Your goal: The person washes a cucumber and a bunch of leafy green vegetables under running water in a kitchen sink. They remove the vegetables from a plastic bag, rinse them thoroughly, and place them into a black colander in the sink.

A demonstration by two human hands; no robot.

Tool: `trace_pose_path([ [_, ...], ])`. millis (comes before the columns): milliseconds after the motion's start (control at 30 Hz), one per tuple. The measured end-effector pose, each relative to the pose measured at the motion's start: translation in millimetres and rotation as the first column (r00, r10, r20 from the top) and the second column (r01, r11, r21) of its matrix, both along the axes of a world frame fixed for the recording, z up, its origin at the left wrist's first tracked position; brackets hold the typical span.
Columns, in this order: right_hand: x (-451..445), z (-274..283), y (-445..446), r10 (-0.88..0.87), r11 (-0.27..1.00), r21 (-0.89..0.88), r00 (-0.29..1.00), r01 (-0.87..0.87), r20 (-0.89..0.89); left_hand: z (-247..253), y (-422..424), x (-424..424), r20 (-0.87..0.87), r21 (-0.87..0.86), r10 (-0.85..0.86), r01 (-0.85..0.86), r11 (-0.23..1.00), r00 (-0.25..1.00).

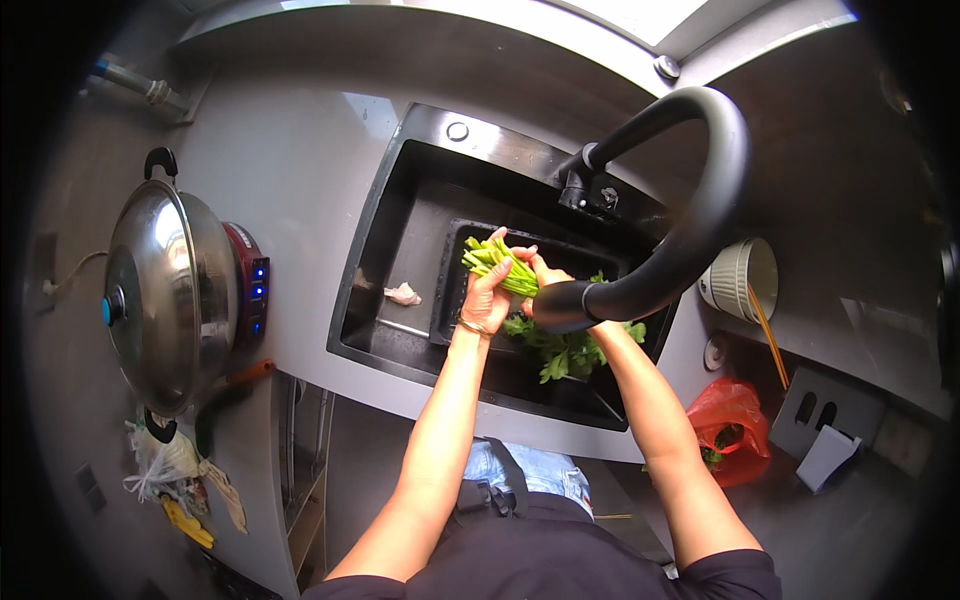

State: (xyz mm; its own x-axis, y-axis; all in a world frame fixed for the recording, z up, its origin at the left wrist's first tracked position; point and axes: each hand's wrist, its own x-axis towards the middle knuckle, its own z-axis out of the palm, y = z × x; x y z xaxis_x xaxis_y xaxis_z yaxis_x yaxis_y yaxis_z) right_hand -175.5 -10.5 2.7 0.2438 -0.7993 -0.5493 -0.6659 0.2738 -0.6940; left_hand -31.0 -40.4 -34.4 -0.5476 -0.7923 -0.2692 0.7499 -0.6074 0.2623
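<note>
My left hand is wrapped around the green stalks of a leafy bunch that looks like celery. The cut ends point up and to the left. My right hand holds the same bunch farther along, partly covered by the faucet's spout end. Broad green leaves hang below my right hand. Under both hands sits a black drain basket inside the black sink. I cannot tell whether water is running.
A black gooseneck faucet arches over the sink's right side. A pale crumpled scrap lies on the sink floor. At left, a lidded steel wok stands on a red cooker. To the right are a ribbed chopstick holder and a red plastic bag.
</note>
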Motion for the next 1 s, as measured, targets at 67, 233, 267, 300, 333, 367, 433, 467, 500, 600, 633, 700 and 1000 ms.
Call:
trace_pose_path([
  [67, 3.0, -3.2, -2.9, 0.053, 0.988, -0.136, 0.993, -0.068, -0.109, 1.6, -2.1, 3.1, 0.078, -0.012, 0.064, -0.064, 0.998, 0.995],
  [233, 23.5, 26.8, -6.4, 0.193, 0.979, 0.014, 0.911, -0.202, -0.366, -1.5, -2.1, 4.4, 0.154, 0.163, 0.309, -0.332, 0.929, 0.939],
  [267, 31.1, 26.8, -5.0, 0.207, 0.975, 0.006, 0.895, -0.223, -0.394, -16.6, -1.6, 6.0, 0.215, 0.225, 0.301, -0.347, 0.911, 0.929],
  [300, 38.0, 27.1, -4.2, 0.220, 0.970, -0.002, 0.879, -0.244, -0.422, -24.2, -3.1, 7.0, 0.276, 0.284, 0.288, -0.364, 0.887, 0.917],
  [333, 41.1, 14.1, -3.5, 0.203, 0.977, 0.019, 0.892, -0.214, -0.403, -27.3, -6.5, 5.8, 0.394, 0.340, 0.280, -0.422, 0.840, 0.875],
  [367, 40.3, 0.5, -0.2, 0.159, 0.976, -0.073, 0.898, -0.207, -0.410, -39.8, -7.9, 8.0, 0.463, 0.323, 0.273, -0.447, 0.834, 0.843],
  [433, 38.6, -27.8, 11.3, 0.062, 0.952, -0.248, 0.905, -0.181, -0.421, -59.5, -8.0, 5.2, 0.632, 0.283, 0.271, -0.543, 0.791, 0.726],
  [467, 33.9, -55.5, 16.8, 0.051, 0.953, -0.247, 0.897, -0.176, -0.440, -73.7, -5.4, 7.8, 0.680, 0.231, 0.234, -0.506, 0.831, 0.695],
  [500, 31.9, -64.8, 23.4, 0.010, 0.918, -0.340, 0.868, -0.205, -0.497, -98.6, 1.1, 19.2, 0.677, 0.157, 0.233, -0.447, 0.881, 0.698],
  [600, 8.9, -78.3, 39.4, -0.118, 0.913, -0.404, 0.914, -0.054, -0.389, -81.4, 17.0, 29.6, 0.940, 0.020, 0.008, -0.080, 0.997, 0.341],
  [633, 2.6, -84.3, 46.8, -0.147, 0.920, -0.392, 0.916, -0.012, -0.374, -75.3, 23.3, 33.7, 0.994, -0.085, 0.082, 0.039, 0.996, 0.074],
  [700, -7.7, -92.1, 61.0, -0.211, 0.928, -0.364, 0.914, 0.076, -0.347, -45.3, 36.2, 31.5, 0.843, -0.377, 0.496, 0.429, 0.821, -0.208],
  [1000, 12.1, -97.9, 65.7, -0.211, 0.959, -0.254, 0.921, 0.129, -0.329, -110.2, 12.0, 16.8, 0.679, 0.328, 0.704, 0.944, -0.037, -0.209],
])
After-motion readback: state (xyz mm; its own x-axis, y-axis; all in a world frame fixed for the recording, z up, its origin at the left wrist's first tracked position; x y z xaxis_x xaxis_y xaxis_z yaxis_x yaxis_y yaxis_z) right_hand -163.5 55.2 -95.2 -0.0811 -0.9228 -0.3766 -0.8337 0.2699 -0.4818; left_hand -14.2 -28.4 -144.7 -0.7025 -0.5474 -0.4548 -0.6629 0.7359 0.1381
